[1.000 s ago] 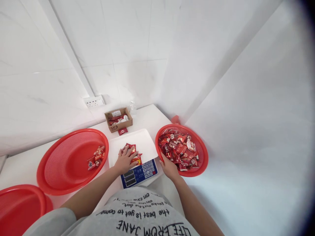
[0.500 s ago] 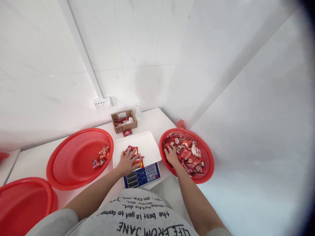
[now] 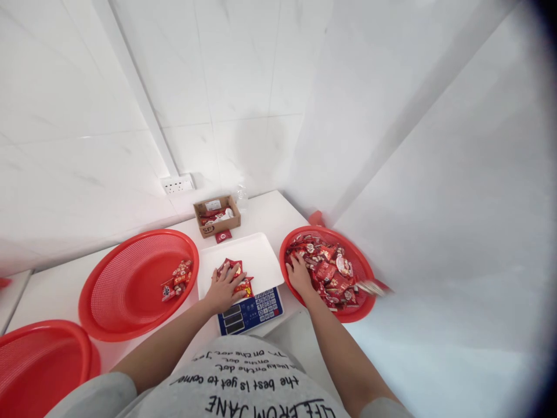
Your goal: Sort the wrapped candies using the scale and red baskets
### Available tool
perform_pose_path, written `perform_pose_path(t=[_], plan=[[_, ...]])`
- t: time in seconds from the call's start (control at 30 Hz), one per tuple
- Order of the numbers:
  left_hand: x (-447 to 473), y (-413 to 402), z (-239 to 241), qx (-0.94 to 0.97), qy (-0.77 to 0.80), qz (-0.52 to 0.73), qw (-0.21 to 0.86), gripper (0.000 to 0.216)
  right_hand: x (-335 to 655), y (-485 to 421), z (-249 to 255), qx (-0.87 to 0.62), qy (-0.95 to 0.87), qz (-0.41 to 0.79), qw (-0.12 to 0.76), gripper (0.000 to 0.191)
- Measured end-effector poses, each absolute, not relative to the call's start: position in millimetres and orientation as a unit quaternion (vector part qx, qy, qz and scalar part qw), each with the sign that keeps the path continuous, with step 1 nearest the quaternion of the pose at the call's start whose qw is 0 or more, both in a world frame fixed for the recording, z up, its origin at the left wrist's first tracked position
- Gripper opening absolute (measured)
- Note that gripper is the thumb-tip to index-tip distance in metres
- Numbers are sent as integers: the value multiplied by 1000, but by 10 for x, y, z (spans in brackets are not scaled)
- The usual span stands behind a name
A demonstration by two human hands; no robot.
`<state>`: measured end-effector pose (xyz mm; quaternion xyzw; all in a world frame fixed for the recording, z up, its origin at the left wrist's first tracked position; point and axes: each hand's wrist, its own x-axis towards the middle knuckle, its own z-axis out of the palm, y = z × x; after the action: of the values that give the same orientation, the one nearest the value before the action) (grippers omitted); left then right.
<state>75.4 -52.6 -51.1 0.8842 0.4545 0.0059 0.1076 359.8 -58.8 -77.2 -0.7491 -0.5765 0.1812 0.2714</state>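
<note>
Left hand [image 3: 225, 288] lies spread on glossy packets [image 3: 237, 271] atop the scale [image 3: 261, 258]; right hand [image 3: 299, 273], grip unclear, rests in the round mesh basket [image 3: 360, 267] alongside.

Part of the small pile of red packets [image 3: 238, 276] on the scale's tray is covered by the left hand [image 3: 225, 288], so their number cannot be told. The fingertips of the right hand [image 3: 299, 273] are sunk among the packets in the right basket [image 3: 348, 316], and whether anything is gripped cannot be seen. A pale streak [image 3: 372, 287] at that basket's rim is blurred beyond naming. The lower-left basket [image 3: 43, 354] is cut off by two edges. The scale's readouts [image 3: 235, 319] and the contents of the cardboard box [image 3: 217, 216] are too small to be made out.
</note>
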Motion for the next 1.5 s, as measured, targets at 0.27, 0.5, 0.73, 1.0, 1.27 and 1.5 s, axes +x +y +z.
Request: perform_pose_path(t=[0.27, 0.5, 0.73, 1.0, 1.27, 1.5], plan=[[752, -524, -535, 885, 452, 20, 111, 54, 3618, -547, -872, -736, -580, 213, 277, 49], [745, -520, -557, 887, 450, 23, 106, 55, 3617, -547, -887, -745, -559, 234, 280, 49], [742, -523, -580, 885, 452, 25, 109, 55, 3631, -567, -859, -749, -547, 220, 302, 49], [738, -532, -560, 886, 451, 19, 104, 55, 3625, -377, -844, -743, -533, 276, 298, 49], [734, -543, -570, 887, 452, 24, 94, 55, 3607, -474, -789, -746, -516, 267, 324, 48], [742, -527, -600, 886, 452, 27, 96, 60, 3329, -728, -311, -674, -469, 259, 508, 50]])
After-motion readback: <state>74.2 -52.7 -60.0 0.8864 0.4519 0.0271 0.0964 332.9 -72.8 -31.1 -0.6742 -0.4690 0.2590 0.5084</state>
